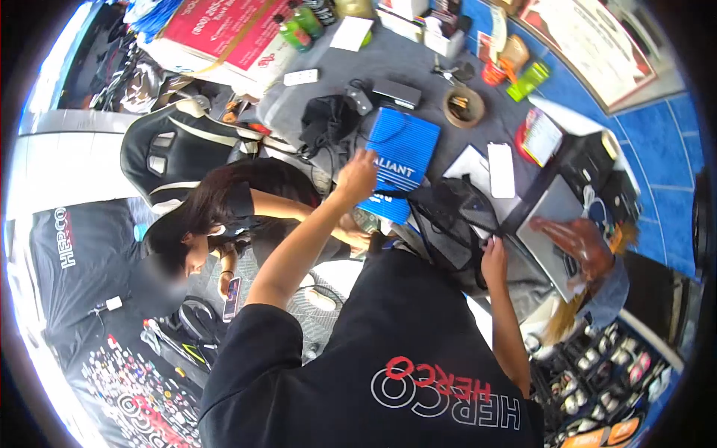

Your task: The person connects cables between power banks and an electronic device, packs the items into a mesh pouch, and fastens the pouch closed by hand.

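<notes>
A blue VALIANT paper bag [409,145] lies on the grey-covered table. My left hand [358,176] is over its left edge with the fingers closed together; what they pinch, if anything, is too small to make out. A thin cord handle curves across the upper part of the bag. To the right is a black backpack [448,224] with loose straps, partly against my body. My right hand [493,261] is closed on a black strap at its right side.
At left, a seated person [261,198] holds a phone [232,299]; their other hand [353,235] is near my waist. A white phone [502,170], a woven bowl [464,107], a laptop [549,235] and a brown horse-head figure [571,243] are on the table.
</notes>
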Tool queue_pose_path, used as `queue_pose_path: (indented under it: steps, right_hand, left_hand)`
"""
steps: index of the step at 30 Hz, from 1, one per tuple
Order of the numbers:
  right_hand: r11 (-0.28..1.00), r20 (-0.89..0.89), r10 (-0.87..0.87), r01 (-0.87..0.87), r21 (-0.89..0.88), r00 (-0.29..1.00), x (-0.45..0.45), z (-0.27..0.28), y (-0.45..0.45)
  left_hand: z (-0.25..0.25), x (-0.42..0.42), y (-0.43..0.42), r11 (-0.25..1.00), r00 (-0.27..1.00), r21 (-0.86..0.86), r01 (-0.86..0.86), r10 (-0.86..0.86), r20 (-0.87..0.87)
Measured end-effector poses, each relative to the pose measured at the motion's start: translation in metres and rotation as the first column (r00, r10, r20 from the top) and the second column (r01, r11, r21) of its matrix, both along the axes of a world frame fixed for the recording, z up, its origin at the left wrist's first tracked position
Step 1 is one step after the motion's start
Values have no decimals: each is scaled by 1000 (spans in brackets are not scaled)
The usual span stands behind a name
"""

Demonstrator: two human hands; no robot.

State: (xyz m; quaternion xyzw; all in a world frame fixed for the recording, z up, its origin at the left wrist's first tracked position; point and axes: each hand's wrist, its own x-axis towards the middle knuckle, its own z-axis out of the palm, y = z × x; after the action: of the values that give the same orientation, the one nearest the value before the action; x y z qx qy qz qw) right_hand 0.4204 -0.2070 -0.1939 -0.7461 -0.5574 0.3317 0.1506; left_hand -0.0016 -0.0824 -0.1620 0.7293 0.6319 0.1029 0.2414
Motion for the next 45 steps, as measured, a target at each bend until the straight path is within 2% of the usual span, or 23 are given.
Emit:
queue_pose_path:
  steps: [4, 6, 7, 10, 11, 14, 16, 18, 20, 25, 27, 28, 29, 30, 32, 33, 36, 39, 40, 41, 42, 43, 45]
  right_hand:
    - [992, -99, -10, 23, 126, 995, -8, 27, -5]
    - [977, 131, 156, -133, -165, 979, -7, 54, 6]
    - [985, 111, 143, -129, -117, 984, -10, 66, 10]
    - [978, 38, 21, -13, -207, 999, 7, 55, 13]
    - [996, 11, -18, 19, -83, 1000, 11, 53, 11]
    - [928, -54, -245, 218, -303, 968, -13, 112, 40]
    - [962, -7, -164, 158, -223, 986, -17, 115, 49]
    - [986, 44, -83, 89, -141, 996, -24, 117, 61]
    - [973, -197, -143, 102, -205, 970, -39, 119, 73]
    - [959, -674, -106, -103, -262, 731, -104, 127, 116]
    - [955, -542, 289, -279, 102, 789, -139, 134, 131]
    - [950, -541, 303, -290, 112, 784, -147, 135, 140]
    - [973, -855, 22, -208, -101, 518, -155, 135, 148]
    - [917, -941, -303, -222, -331, 151, -161, 135, 156]
    - [837, -677, -454, -537, -103, -579, -168, 161, 175]
    - [864, -740, -412, -487, -131, -531, -164, 157, 181]
    - [788, -432, -559, -615, -13, -707, -122, 105, 213]
    - [870, -685, -384, -490, -44, -620, -89, 151, 197]
    - [945, -901, -327, -105, -310, -286, -90, 177, 183]
    - [928, -937, -331, 144, -345, -107, -81, 183, 184]
    - [865, -910, -401, 371, -338, 106, -73, 190, 185]
    - [983, -978, -170, -97, -159, -122, -43, 186, 201]
    - [887, -925, -260, -448, -116, -276, -46, 246, 196]
  left_hand:
    - [46, -58, 44, 856, 851, 378, -352, 461, -252]
    - [6, -90, 54, 794, 810, 454, -406, 542, -224]
    - [2, -100, 60, 846, 809, 86, -527, 530, -255]
    - [-7, -119, 78, 888, 879, -122, -444, 405, -252]
    - [-8, -120, 83, 890, 884, -130, -437, 398, -243]
    - [12, -118, 94, 906, 908, -53, -420, 418, -42]
    - [25, -119, 106, 904, 899, 15, -428, 424, 113]
    - [79, -109, 120, 877, 755, -59, -478, 444, 482]
    - [109, -99, 122, 830, 460, -210, -516, 475, 750]
    - [180, -40, 90, 924, 485, -147, -352, 315, 816]
    - [216, -11, 70, 960, 515, -96, -263, 224, 828]
    - [227, 3, 62, 974, 524, -25, -224, 142, 840]
    - [239, 14, 52, 990, 563, 51, -133, 33, 826]
    - [250, 26, 42, 992, 593, 122, -41, -74, 802]
    - [257, 57, 31, 948, 690, 301, 107, -289, 663]
    - [256, 73, 27, 913, 690, 369, 174, -380, 616]
    - [242, 101, 9, 879, 619, 365, 307, -476, 625]
    - [240, 103, 3, 903, 600, 335, 269, -429, 675]
    - [237, 101, 2, 920, 549, 312, 237, -391, 739]
    - [228, 95, 3, 965, 531, 195, 175, -259, 807]
    - [229, 85, 5, 989, 712, 148, 18, -117, 693]
    - [217, 76, 15, 991, 826, 92, -100, 31, 563]
    - [148, 55, 42, 839, 913, 442, -316, 143, 382]
